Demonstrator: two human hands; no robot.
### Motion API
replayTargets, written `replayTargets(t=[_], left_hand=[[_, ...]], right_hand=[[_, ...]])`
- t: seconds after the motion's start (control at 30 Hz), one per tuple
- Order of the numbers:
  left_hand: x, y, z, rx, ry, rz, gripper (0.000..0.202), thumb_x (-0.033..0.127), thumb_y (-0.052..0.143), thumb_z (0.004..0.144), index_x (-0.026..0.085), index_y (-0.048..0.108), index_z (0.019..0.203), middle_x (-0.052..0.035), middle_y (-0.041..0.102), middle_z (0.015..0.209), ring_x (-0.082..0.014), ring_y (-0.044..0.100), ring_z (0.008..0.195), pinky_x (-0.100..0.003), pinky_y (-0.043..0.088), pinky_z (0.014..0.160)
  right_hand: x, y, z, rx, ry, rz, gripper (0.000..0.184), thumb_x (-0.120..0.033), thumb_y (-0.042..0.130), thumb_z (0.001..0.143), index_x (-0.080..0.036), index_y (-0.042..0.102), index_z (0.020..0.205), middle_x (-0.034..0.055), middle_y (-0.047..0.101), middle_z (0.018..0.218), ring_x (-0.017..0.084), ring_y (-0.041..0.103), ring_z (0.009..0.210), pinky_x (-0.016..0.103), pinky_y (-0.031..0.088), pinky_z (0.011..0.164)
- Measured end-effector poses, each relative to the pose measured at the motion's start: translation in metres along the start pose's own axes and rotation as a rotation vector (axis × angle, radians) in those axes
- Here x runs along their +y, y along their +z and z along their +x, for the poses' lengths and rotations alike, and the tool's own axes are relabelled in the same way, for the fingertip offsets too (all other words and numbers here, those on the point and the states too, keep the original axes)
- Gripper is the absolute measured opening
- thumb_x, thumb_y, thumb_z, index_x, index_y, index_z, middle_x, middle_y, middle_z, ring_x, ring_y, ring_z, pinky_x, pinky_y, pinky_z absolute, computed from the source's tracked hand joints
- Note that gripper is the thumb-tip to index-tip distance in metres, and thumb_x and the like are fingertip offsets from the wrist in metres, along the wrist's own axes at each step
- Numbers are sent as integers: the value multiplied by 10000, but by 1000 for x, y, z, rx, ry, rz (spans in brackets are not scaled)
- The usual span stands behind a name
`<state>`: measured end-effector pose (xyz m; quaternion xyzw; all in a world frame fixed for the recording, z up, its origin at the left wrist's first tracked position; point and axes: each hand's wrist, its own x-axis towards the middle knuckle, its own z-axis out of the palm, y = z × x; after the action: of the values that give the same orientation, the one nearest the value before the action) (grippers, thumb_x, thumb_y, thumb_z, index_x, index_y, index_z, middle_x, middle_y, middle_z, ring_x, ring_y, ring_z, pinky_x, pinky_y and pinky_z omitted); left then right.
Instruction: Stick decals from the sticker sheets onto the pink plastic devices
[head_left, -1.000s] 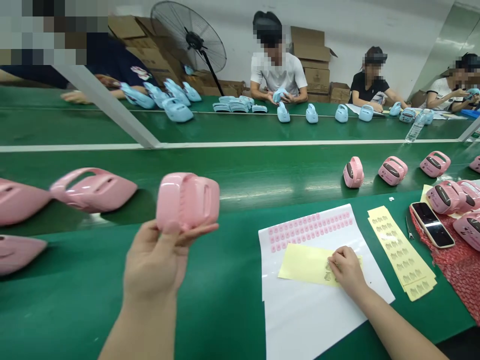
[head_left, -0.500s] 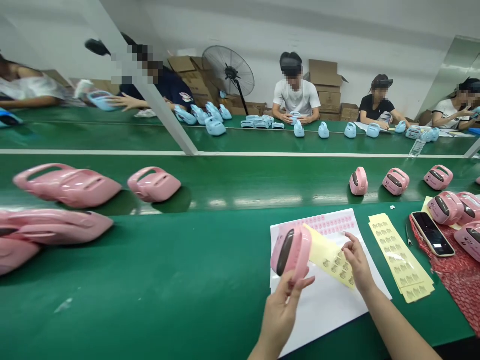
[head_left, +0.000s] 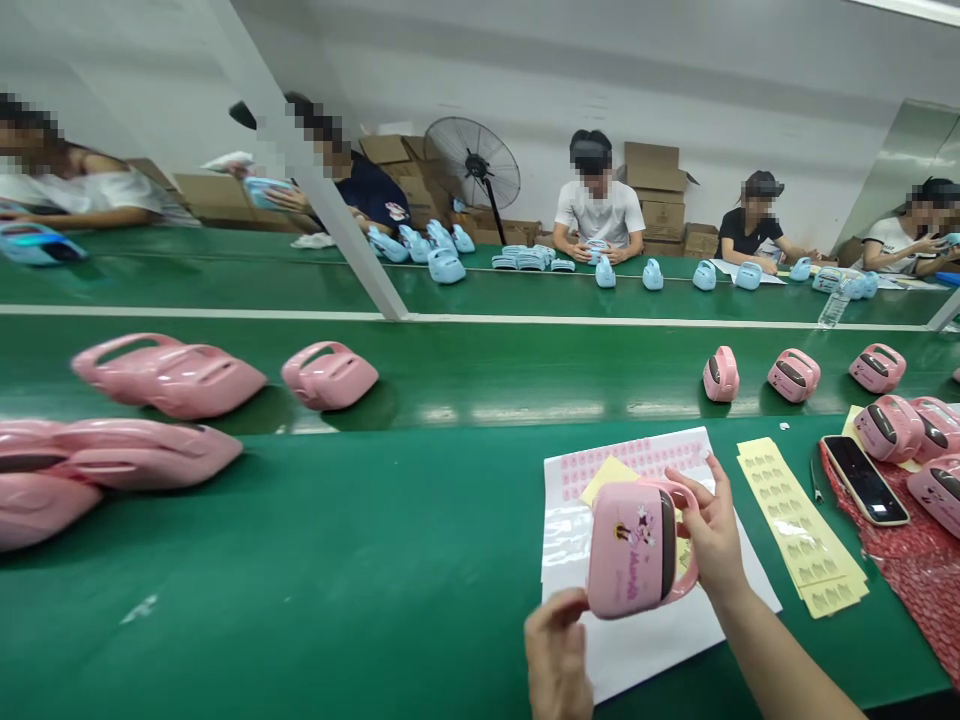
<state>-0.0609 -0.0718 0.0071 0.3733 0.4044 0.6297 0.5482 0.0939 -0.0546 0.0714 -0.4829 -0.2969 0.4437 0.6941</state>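
Note:
My right hand [head_left: 711, 530] grips the handle of a pink plastic case [head_left: 626, 560] with a dark strip and a cartoon mouse print on its side. The case is held tilted above a white sheet [head_left: 652, 655] with rows of small pink stickers. Close to the lower left corner of the case is my left hand [head_left: 559, 650], its fingers bent and apart; whether a fingertip touches the case I cannot tell. Behind the case, a yellow sticker sheet [head_left: 611, 472] lies mostly hidden on the white sheet.
More yellow sticker sheets [head_left: 802, 530], a phone [head_left: 865, 480] and red bubble wrap [head_left: 911, 570] lie at the right. Pink cases stand there, on the belt [head_left: 525, 375] and at the left [head_left: 150, 455]. Across it, co-workers sit by light blue cases [head_left: 448, 266].
The case has turned so its printed side faces me. My right hand has taken its handle, and my left hand has come off its underside and moved lower. The view has shifted slightly.

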Motion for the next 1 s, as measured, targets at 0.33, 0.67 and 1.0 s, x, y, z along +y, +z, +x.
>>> replayTargets(t=[0.33, 0.67, 1.0], left_hand=[[18, 27, 7, -295, -712, -603, 498, 607, 553, 674, 249, 679, 996, -104, 661, 1075, -363, 486, 1137, -509, 362, 952], [35, 63, 19, 6, -287, -287, 721, 554, 642, 641, 282, 427, 1273, -87, 544, 1239, -311, 506, 1118, -392, 476, 842], [27, 73, 15, 95, -292, -269, 702, 561, 607, 675, 309, 368, 1285, -98, 514, 1254, -258, 592, 996, -364, 493, 798]], right_hand=[[21, -10, 6, -35, -187, -376, 537, -250, 546, 712, -256, 404, 1230, 92, 507, 1162, 186, 557, 923, 364, 493, 784], [-8, 2, -16, -94, -44, -216, 208, -404, 620, 713, -204, 599, 661, 94, 546, 1177, 268, 489, 1116, 403, 433, 855], [2, 18, -21, -50, -35, -237, 206, -389, 647, 682, -206, 591, 606, 108, 551, 1141, 273, 478, 1136, 424, 436, 866]])
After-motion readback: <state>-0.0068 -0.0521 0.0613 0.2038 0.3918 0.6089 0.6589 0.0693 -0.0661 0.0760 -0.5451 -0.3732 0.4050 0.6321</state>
